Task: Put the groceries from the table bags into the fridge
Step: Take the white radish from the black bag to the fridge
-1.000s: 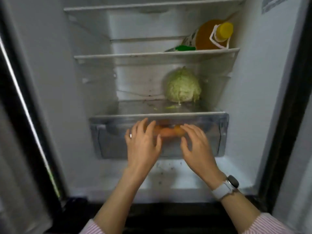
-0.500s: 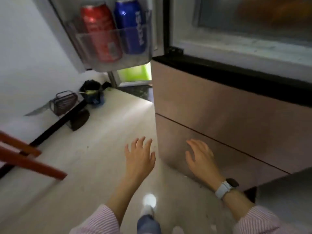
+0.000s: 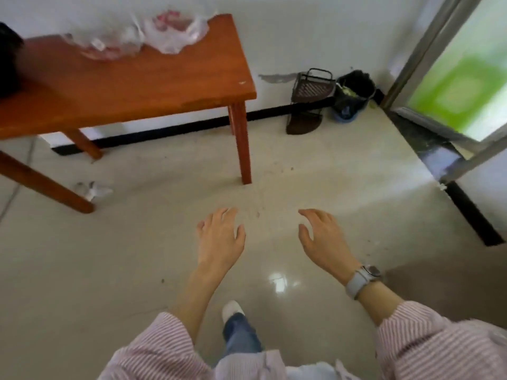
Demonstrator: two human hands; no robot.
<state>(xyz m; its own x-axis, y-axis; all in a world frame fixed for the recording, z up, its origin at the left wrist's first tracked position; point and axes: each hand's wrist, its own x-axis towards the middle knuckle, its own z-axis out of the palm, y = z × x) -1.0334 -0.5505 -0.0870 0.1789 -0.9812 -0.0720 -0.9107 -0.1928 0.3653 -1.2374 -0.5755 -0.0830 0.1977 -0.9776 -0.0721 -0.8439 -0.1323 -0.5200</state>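
Head view:
- Two hands show, both empty with fingers loosely spread and slightly curved over the floor: the left hand (image 3: 220, 237) and the right hand (image 3: 322, 239), well apart from the worktop.
- One watch (image 3: 362, 279) sits on the right wrist, with a pale band and a dark round face.
- Two sleeves (image 3: 428, 341) of pink and white striped cloth cover the forearms.
- One wooden worktop (image 3: 131, 89), reddish orange and smooth, stands by the white wall; three of its straight legs are visible.
- Two clear plastic bags lie at the worktop's far edge, touching each other: the left bag (image 3: 107, 43) is crumpled flat, and the right bag (image 3: 175, 31), near the far right corner, holds something red that is too blurred to identify. No writing on them can be read.
- One dark object (image 3: 8, 58) is cut off at the worktop's left edge; I cannot tell what it is.
- One crumpled white scrap (image 3: 93, 189) lies on the floor under the worktop.
- One dark wire basket (image 3: 311, 87) and one black bin (image 3: 354, 93) stand against the wall, just beside each other.
- The floor (image 3: 109, 270) is glossy pale tile.
- One white shoe (image 3: 231, 309) and one blue denim leg (image 3: 240, 335) show between the arms.
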